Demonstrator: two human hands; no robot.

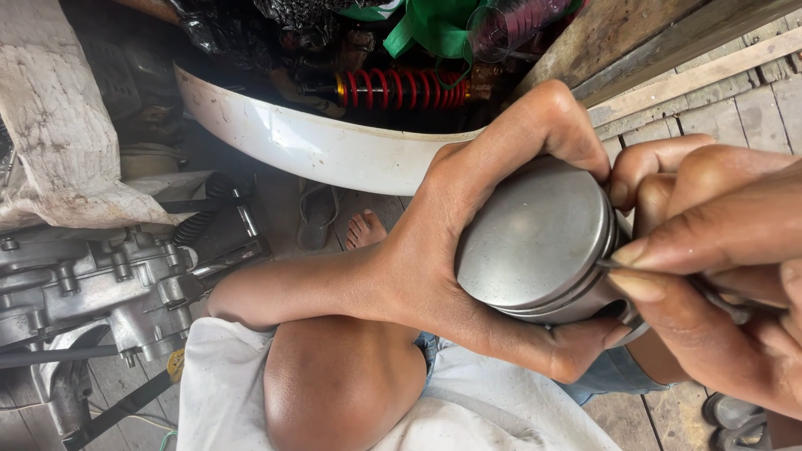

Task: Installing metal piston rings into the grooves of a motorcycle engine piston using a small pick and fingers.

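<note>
Viewing from the head camera: one view only, looking down over the lap and the wooden floor
Piston: a grey metal piston is held above the lap, its flat crown turned toward the camera and to the left, its ring grooves toward the right edge
Long axis: the piston's axis is judged to run from upper left to lower right, tilted toward the right hand
Left hand: wrapped around the piston from the left and from behind, thumb arched over the top, fingers curled under the lower rim; clamped on the piston
Right hand: set just beside the piston's grooved side, on its right; fingertips pinched together on a thin metal tool whose tip is laid against the groove area
Nearer hand: both hands touch or nearly touch the piston; the left one carries it, the right one is met only through the tool
Piston ring: whether a ring is seated in the groove cannot be told, the spot being partly hidden by the fingertips
Surroundings: a bare knee below, an engine casing at far left, a white curved panel and a red coil spring above
</note>
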